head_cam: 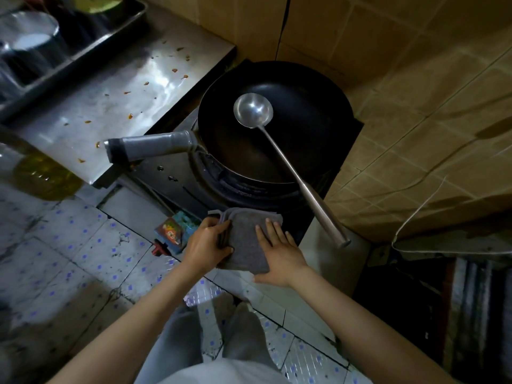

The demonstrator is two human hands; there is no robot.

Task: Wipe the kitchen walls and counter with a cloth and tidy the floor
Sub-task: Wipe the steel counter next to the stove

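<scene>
A folded grey cloth [245,242] is held in front of the stove, between both hands. My left hand [206,246] grips its left folded edge, fingers curled over the layers. My right hand [279,254] lies flat on the cloth's right side with straight fingers. The steel counter [119,101] at the upper left carries orange food specks. Tan tiled walls [415,87] fill the upper right corner. The patterned tile floor [69,261] spreads below, with a colourful packet [173,231] and a small red item [160,248] lying near the stove's base.
A black wok [302,128] sits on the stove burner with a long steel ladle [279,151] resting in it. The wok's handle [149,146] juts left over the counter edge. A bottle of yellow oil [41,176] stands at left, a tray of metal containers [55,45] at the top left.
</scene>
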